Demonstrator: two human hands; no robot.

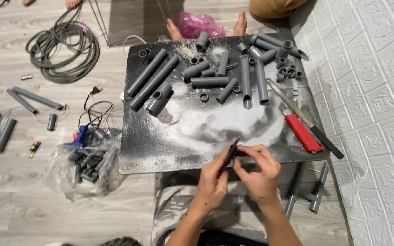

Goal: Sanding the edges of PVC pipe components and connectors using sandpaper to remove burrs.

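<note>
Short dark grey pipe piece was pinched between left hand and right hand fingers; many cut grey plastic pipes lay on the dust-covered black board

one head-worn view looks steeply down, close over a dusty black board on the floor.

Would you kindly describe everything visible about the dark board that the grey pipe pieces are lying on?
The dark board is a flat, roughly rectangular black slab lying level above the wood-look floor. White dust coats much of its middle and near part. Cut grey pipe pieces and small rings crowd its far half; a red-handled tool and a long dark-handled blade lie along its right edge. The left hand and right hand work at its near edge.
</note>
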